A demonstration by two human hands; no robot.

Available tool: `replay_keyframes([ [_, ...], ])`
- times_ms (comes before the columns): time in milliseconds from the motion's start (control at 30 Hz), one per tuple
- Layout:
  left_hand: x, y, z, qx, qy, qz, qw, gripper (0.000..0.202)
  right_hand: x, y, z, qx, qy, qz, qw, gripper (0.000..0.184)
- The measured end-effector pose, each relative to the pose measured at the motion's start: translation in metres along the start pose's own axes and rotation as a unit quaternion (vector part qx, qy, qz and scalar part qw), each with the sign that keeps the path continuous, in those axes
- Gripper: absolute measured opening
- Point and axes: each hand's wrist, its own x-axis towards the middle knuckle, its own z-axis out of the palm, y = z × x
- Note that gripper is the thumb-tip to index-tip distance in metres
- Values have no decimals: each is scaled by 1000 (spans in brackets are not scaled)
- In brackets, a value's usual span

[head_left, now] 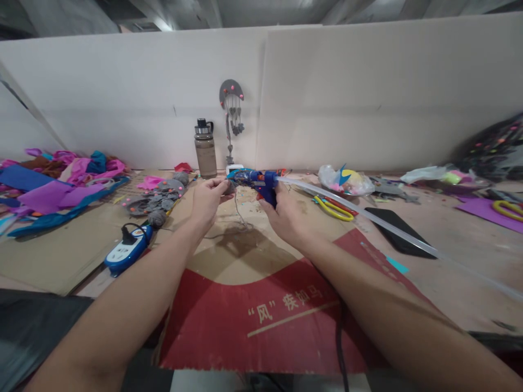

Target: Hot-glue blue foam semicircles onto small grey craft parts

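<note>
My right hand [285,214] is wrapped round the handle of a blue hot glue gun [267,185], its nozzle pointing left. A long clear glue stick [359,211] runs out of the gun's back toward the lower right. Between the fingertips of my left hand [208,200] is a small grey felt piece [230,188], close to the nozzle and partly hidden by the fingers. Grey yarn [238,209] hangs below it and trails over the red and brown cardboard [253,305]. Whether the nozzle touches the felt piece I cannot tell.
Left of my arms lie a blue-white power strip [128,250], grey felt pieces [157,198] and colourful felt scraps [61,185]. A water bottle [205,152] stands at the back beneath a grey moon hanging [231,92]. Yellow-handled scissors [333,209] and a black phone [398,231] lie at right.
</note>
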Motion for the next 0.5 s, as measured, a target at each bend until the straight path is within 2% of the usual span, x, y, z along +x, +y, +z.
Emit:
replay_keyframes([
  [500,-2,0,1,14,-7,1,1000,24,-1,-5,-2,-24,-7,11,1000,33],
])
